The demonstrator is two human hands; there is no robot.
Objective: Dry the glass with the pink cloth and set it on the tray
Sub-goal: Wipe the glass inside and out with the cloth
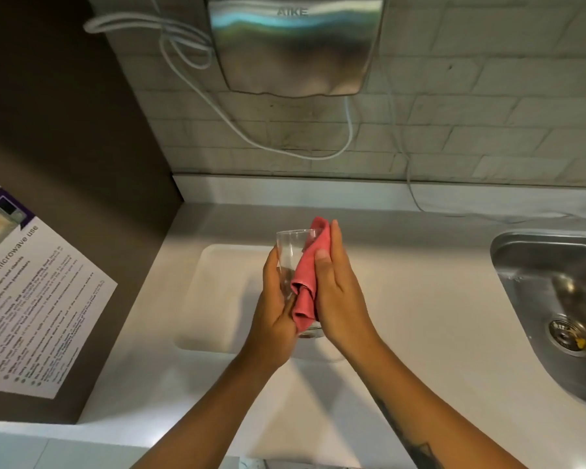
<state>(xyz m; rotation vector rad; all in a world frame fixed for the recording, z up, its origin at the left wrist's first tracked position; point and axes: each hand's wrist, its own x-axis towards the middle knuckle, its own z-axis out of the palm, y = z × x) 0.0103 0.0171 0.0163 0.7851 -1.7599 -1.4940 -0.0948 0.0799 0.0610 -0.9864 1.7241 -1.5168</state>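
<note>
The clear drinking glass point(290, 252) is gripped by the left hand point(275, 309) while the crumpled pink cloth point(307, 282) is pressed against it by the right hand point(339, 292); drying is judged underway, and lowering onto the white rectangular tray point(224, 292) is called for next.

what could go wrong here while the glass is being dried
The glass is held in the air over the tray, gripped only by the left hand; if wet, it might slip. The right hand presses the pink cloth against one side, which could push it out of that grip.
</note>
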